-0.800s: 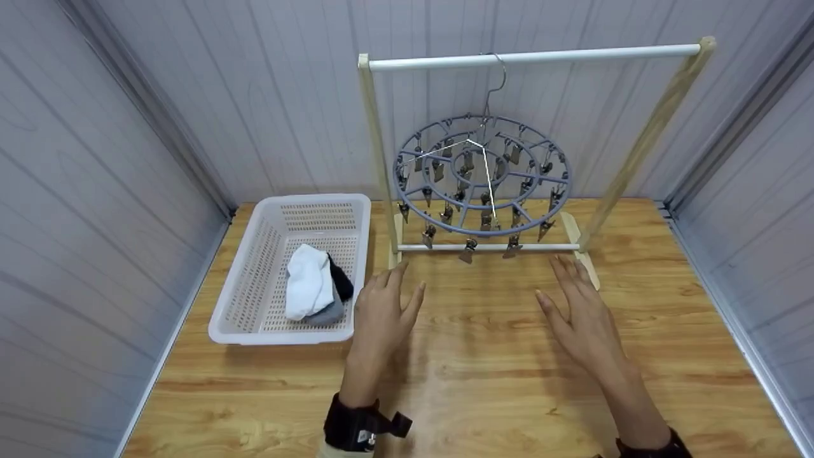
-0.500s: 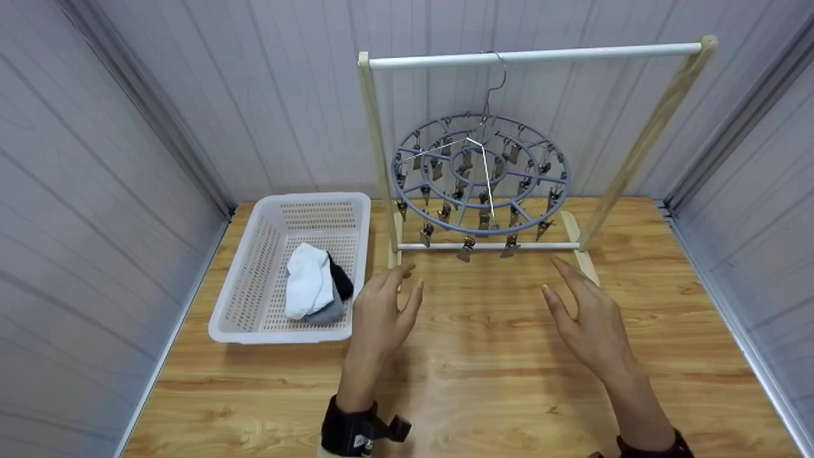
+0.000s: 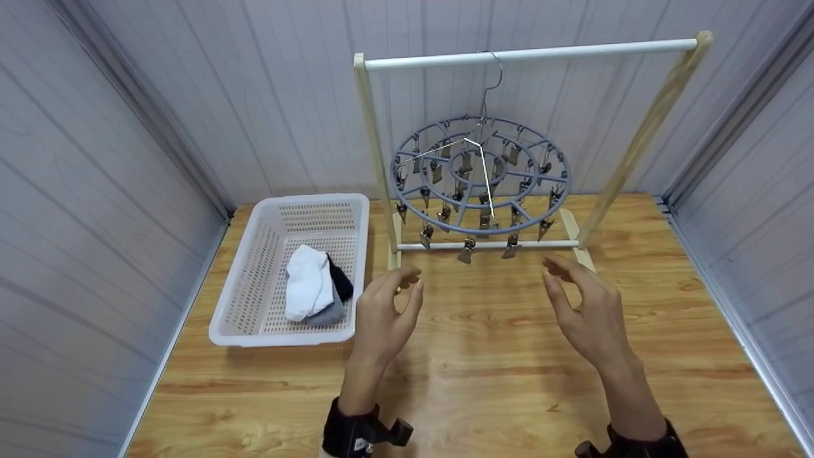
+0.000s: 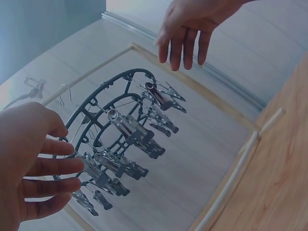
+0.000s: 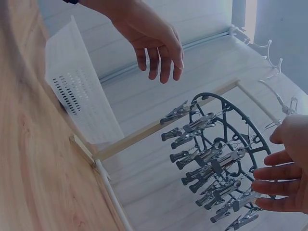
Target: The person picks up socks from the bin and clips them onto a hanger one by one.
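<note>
My left hand hovers over the table beside the basket's right rim, fingers loosely bent and nothing in them. Opposite it, my right hand hangs in the air near the rack's right foot, also holding nothing. Between and beyond the hands, a round blue-grey clip hanger with several metal clips hangs by its hook from the rack's white bar. Inside the white plastic basket lie a white cloth item, a grey one and a black one, bunched together.
The wooden-legged rack stands at the back of the wood-grain table. Pale panel walls enclose the table at the back and on both sides. In the right wrist view, white hooks show at the upper right.
The fingers of both hands have curled in slightly. My right hand has turned a little, its fingertips drawing closer to the thumb. The basket stays in place.
</note>
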`<state>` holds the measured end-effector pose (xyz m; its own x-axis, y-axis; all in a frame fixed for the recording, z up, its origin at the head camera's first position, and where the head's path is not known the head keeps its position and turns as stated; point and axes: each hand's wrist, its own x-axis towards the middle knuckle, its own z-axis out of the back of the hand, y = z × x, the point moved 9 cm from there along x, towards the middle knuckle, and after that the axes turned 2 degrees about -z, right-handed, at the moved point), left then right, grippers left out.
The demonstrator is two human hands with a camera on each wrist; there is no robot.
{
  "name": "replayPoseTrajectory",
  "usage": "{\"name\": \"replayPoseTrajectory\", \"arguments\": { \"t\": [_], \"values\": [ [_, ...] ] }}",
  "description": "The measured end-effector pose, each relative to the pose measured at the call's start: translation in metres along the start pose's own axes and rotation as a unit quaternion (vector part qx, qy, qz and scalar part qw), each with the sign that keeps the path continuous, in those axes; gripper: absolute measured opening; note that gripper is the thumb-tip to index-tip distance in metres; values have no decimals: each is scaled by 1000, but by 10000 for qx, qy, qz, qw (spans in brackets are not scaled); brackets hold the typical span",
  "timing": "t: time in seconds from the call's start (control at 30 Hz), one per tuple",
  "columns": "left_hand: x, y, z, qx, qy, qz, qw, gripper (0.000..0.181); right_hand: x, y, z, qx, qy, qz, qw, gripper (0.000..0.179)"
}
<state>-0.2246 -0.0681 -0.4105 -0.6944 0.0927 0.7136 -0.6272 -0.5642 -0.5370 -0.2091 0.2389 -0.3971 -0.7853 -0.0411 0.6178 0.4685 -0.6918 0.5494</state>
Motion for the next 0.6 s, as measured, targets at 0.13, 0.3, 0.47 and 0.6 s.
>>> {"name": "replayPoseTrajectory", "arguments": {
  "t": [0.13,0.3,0.47,0.6],
  "values": [
    [-1,2,0,33,-31,98,9999,13,0,-1,-4,104,36,13,9999,30],
    [-1,6,3,12,-144,347,9993,12,3,4,-12,395,66,48,9992,27],
    [0,8,6,40,-186,509,9985,12,10,16,-26,795,184,86,9966,25],
    [2,8,6,231,-101,560,9981,12,16,25,-38,1154,340,19,9927,26]
  ]
}}
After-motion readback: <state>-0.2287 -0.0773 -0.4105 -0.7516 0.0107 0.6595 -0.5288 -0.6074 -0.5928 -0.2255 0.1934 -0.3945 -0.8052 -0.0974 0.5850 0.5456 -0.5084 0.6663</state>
